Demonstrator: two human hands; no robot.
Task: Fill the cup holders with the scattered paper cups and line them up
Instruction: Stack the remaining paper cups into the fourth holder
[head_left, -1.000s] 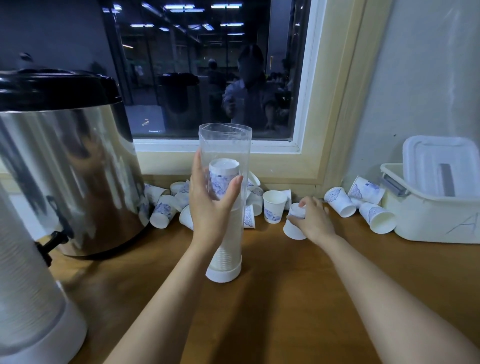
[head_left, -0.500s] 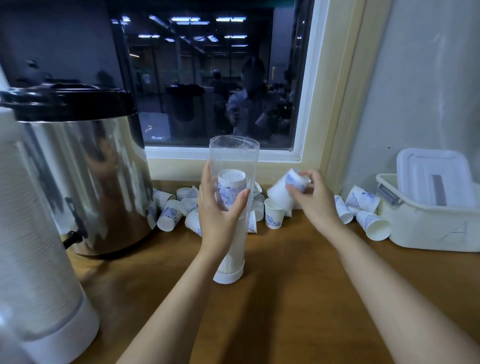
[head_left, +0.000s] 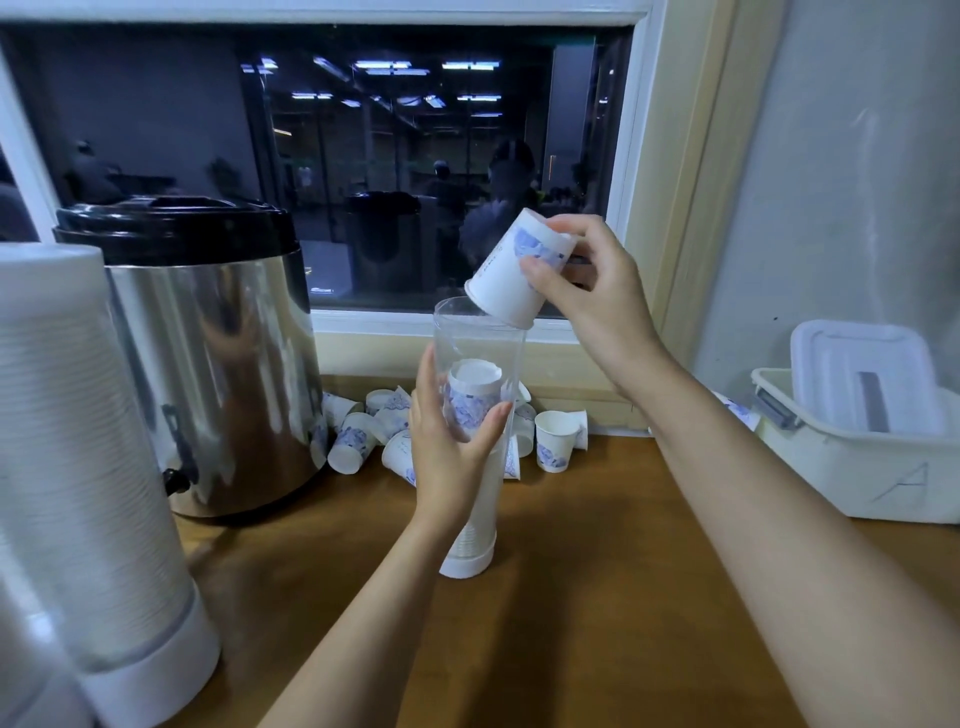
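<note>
On brown wooden surface (head_left: 597, 597), under window (head_left: 363, 156): two cup holders. First, clear tube holder (head_left: 467, 338), white base, upright, part-filled with inverted stack (head_left: 472, 384); left hand (head_left: 447, 457) wrapped round its middle. Right hand (head_left: 597, 296) pinches one paper cup (head_left: 511, 280), white with blue print, mouth-down, tilted, at tube rim. Behind, loose cups (head_left: 555, 440) heaped, count unclear. Far left, second holder (head_left: 78, 467), packed full.

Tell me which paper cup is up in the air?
The paper cup pinched by the right hand, mouth tilted down over the clear cup holder. Others lie on the table or sit inside it.
</note>
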